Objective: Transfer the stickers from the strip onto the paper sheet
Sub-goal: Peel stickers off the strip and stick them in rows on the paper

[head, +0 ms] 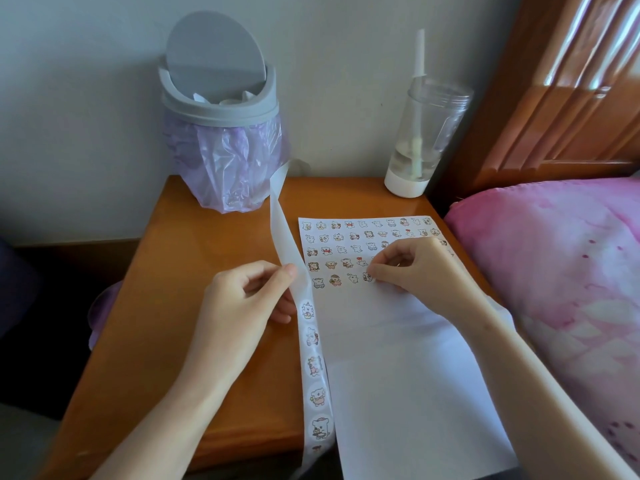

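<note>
— Biggest first?
— Wooden tabletop [194,271] under the paper sheet [398,375]; rows of stickers [349,237] across the sheet's far part.
— Beyond the sheet?
— Grey bin [221,133] far left of it, clear bottle [422,140] past its far edge.
— Strip [313,341]?
— Along the sheet's left edge, pinched by the left hand [242,303].
— Other of the hands?
— Right hand [412,268] over the sheet, fingertips pinching a sticker [367,277] ending the nearest row.

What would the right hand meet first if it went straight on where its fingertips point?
Pinching a sticker, the right hand points left along the paper sheet; past the flat stickers already stuck there, it would probably first meet the strip gripped by the left hand, though depth is unclear.
</note>
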`<state>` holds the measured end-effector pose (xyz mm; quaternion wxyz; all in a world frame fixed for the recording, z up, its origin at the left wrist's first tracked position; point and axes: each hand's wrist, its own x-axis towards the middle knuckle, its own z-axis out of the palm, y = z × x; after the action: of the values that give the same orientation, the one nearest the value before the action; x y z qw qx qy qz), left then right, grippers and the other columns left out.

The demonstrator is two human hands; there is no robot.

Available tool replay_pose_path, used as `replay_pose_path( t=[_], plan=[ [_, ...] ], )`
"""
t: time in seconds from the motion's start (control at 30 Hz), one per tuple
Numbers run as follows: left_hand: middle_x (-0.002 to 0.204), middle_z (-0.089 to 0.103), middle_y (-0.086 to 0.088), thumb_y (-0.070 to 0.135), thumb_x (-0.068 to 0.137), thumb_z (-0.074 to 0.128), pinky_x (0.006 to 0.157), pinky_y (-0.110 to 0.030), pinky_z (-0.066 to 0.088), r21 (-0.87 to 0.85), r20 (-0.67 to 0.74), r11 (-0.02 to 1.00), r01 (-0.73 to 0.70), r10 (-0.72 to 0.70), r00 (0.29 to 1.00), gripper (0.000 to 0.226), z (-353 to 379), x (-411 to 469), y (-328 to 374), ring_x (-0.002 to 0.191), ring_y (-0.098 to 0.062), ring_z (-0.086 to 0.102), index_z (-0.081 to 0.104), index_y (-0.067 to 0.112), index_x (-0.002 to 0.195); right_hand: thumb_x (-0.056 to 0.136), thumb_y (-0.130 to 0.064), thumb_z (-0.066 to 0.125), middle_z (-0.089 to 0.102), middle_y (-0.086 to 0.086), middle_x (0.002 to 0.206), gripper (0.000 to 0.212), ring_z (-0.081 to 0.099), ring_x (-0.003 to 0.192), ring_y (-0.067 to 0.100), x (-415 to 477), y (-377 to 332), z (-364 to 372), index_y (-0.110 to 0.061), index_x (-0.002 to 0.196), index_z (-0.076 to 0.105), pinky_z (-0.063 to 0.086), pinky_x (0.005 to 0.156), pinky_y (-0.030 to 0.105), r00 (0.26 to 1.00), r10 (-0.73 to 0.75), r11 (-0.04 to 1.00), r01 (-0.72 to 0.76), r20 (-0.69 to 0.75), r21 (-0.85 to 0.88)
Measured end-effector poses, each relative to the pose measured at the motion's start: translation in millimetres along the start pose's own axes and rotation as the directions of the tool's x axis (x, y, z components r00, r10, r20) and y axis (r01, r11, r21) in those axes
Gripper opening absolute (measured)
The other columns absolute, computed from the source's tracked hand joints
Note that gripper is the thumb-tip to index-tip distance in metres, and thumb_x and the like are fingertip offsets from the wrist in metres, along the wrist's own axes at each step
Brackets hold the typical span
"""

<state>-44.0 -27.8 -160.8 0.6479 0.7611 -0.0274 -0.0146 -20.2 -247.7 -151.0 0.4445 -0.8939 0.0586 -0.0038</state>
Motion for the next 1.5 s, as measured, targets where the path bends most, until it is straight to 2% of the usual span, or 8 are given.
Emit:
replay_pose_path(
  t=[0.23,0.4,0.67,0.83,0.93,1.1,1.37,1.5],
  plan=[
    [0.068,0.071,-0.004,0.025,0.090,0.061,0.052,-0.015,0.053,-0.006,-0.009,1.000,0.001,-0.001,1.000,0.020,1,1,-1,0.060,-0.014,0.066,0.072,0.017,0.076,0.077,-0.016,0.077,0.056,-0.007,0.061,0.007,0.045,0.047,-0.001,1,4,2,-0.015,0.076,0.071,0.034,0.046,0.009,0.999,-0.025,0.999,0.024,-0.028,-0.044],
    [0.066,0.069,-0.005,0.023,0.090,0.061,0.052,-0.016,0.053,-0.005,-0.016,1.000,-0.003,0.003,1.000,0.021,1,1,-1,0.056,-0.010,0.064,0.072,0.015,0.074,0.075,-0.023,0.079,0.053,-0.001,0.077,0.033,0.047,0.063,0.012,2,8,0,-0.021,0.099,0.056,0.035,0.055,0.023,0.999,0.005,0.998,-0.008,-0.043,-0.061],
    [0.066,0.070,-0.002,0.024,0.090,0.061,0.053,-0.016,0.054,0.010,-0.014,1.000,-0.007,0.008,1.000,0.021,1,1,-2,0.057,-0.011,0.065,0.071,0.017,0.074,0.072,-0.036,0.079,0.053,-0.005,0.073,0.033,0.045,0.061,0.008,4,9,7,-0.018,0.092,0.060,0.036,0.058,0.023,0.999,-0.013,0.998,0.011,-0.046,-0.057],
    [0.066,0.070,-0.001,0.025,0.090,0.061,0.052,-0.014,0.053,0.024,-0.010,1.000,-0.009,0.009,1.000,0.020,1,0,-1,0.058,-0.011,0.066,0.071,0.018,0.074,0.086,-0.026,0.068,0.052,-0.006,0.073,0.010,0.043,0.059,0.007,6,13,7,-0.020,0.089,0.059,0.036,0.059,0.025,0.997,-0.043,0.990,0.035,-0.059,-0.138],
    [0.066,0.070,-0.001,0.026,0.090,0.060,0.053,-0.015,0.054,0.021,-0.009,1.000,-0.009,0.009,1.000,0.020,1,0,-2,0.058,-0.012,0.066,0.072,0.019,0.075,0.079,-0.050,0.068,0.054,-0.007,0.075,0.032,0.047,0.063,0.009,4,7,10,-0.021,0.089,0.057,0.040,0.061,0.030,0.996,-0.008,0.991,-0.004,-0.092,-0.132],
    [0.067,0.070,0.000,0.026,0.090,0.060,0.051,-0.012,0.051,0.028,-0.009,1.000,-0.014,0.014,1.000,0.020,1,0,-2,0.058,-0.011,0.066,0.071,0.019,0.075,0.068,-0.075,0.059,0.044,-0.018,0.079,0.056,0.049,0.077,0.008,-2,-7,24,-0.027,0.095,0.047,0.037,0.065,0.028,0.987,-0.003,0.886,-0.073,-0.163,-0.458],
    [0.069,0.071,-0.003,0.026,0.090,0.061,0.054,-0.017,0.054,0.021,-0.021,1.000,-0.002,0.003,1.000,0.021,1,0,-1,0.060,-0.015,0.067,0.072,0.016,0.075,0.089,-0.024,0.063,0.050,-0.009,0.070,0.012,0.045,0.060,0.009,4,12,11,-0.024,0.098,0.055,0.037,0.060,0.029,0.996,-0.036,0.989,0.024,-0.081,-0.148],
    [0.070,0.072,-0.005,0.027,0.091,0.060,0.053,-0.016,0.053,-0.011,-0.037,1.000,-0.007,0.007,0.999,0.022,1,0,1,0.062,-0.019,0.067,0.072,0.016,0.077,0.091,-0.028,0.060,0.065,-0.004,0.073,0.007,0.056,0.058,0.009,-13,-13,17,-0.023,0.086,0.060,0.042,0.054,0.025,0.984,-0.142,0.982,0.154,-0.108,0.111]
  ],
)
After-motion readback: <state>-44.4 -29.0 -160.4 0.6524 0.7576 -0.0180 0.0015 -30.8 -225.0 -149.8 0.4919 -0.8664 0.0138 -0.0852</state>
